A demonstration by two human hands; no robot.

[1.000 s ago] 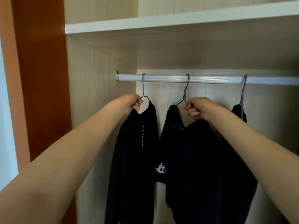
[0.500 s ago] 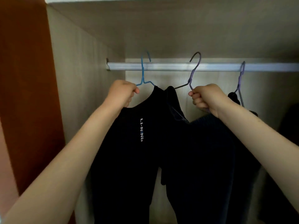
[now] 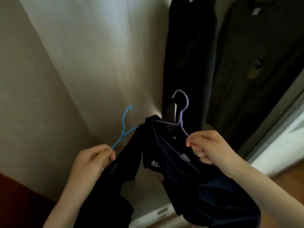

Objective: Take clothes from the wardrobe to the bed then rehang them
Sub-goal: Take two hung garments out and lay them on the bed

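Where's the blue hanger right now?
Head view, left of centre: the left hand holds the blue hanger, beside the purple hanger in the right hand.

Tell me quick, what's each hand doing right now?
Left hand: grips the blue hanger with a black garment on it.
Right hand: grips the purple hanger with a dark garment on it.

Blue hanger, purple hanger, seemingly black garments.
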